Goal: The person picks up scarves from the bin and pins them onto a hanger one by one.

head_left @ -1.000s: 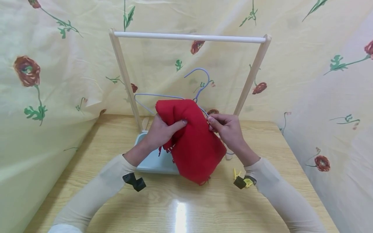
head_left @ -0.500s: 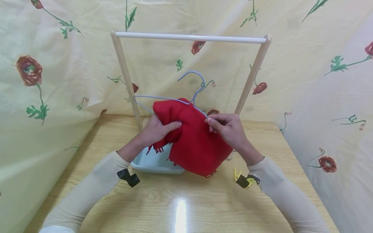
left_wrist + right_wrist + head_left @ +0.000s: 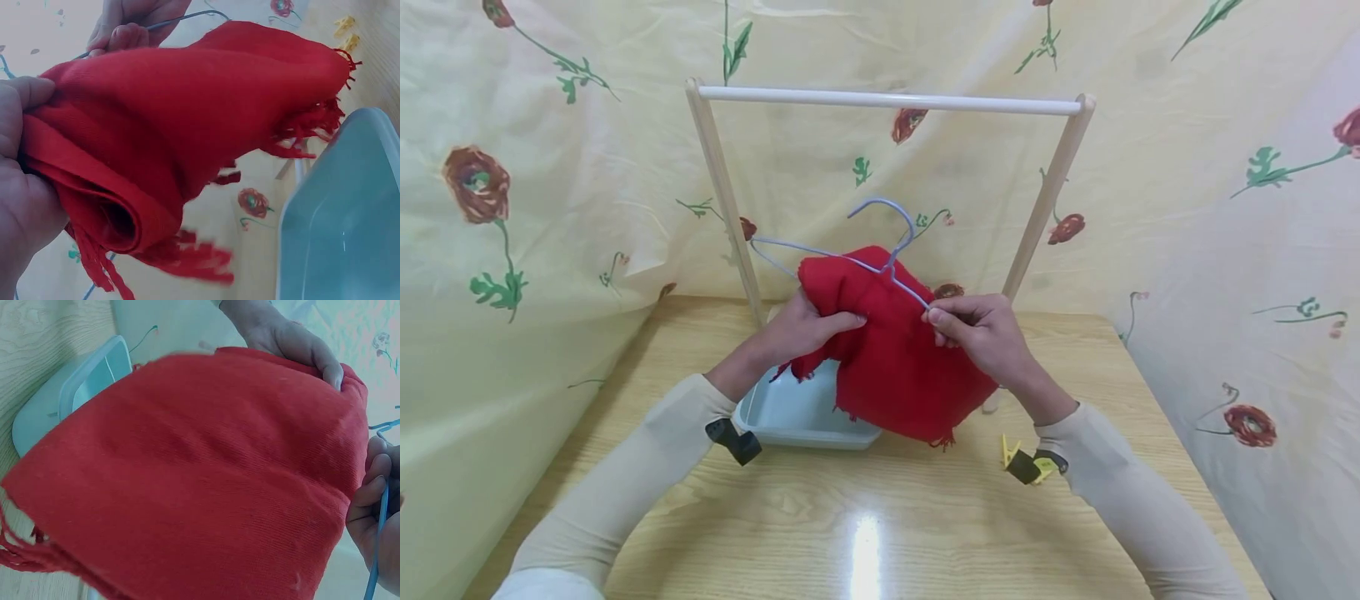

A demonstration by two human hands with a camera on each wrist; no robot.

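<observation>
A red scarf (image 3: 910, 379) with fringed ends hangs folded between my two hands. My left hand (image 3: 801, 333) grips its upper left part, thumb on the near side and fingers hidden behind the cloth. With thumb and fingertips, my right hand (image 3: 981, 329) pinches the right arm of a blue wire hanger (image 3: 913, 229). The hanger's neck shows in front of the scarf, its hook pointing up and left. Cloth hides the hanger's lower bar. In the left wrist view, the rolled end of the scarf (image 3: 187, 106) droops below my left hand (image 3: 25, 187).
A pale blue basin (image 3: 805, 437) stands on the wooden table (image 3: 790, 517) under the scarf. Behind rises a wooden rack with a white top bar (image 3: 887, 98). Yellow clothespins (image 3: 1009, 450) lie near my right wrist. Flowered cloth (image 3: 587, 167) surrounds the table.
The hanger's hook has moved left and down, and its neck has come in front of the scarf. The scarf's lower edge has risen, showing more of the basin.
</observation>
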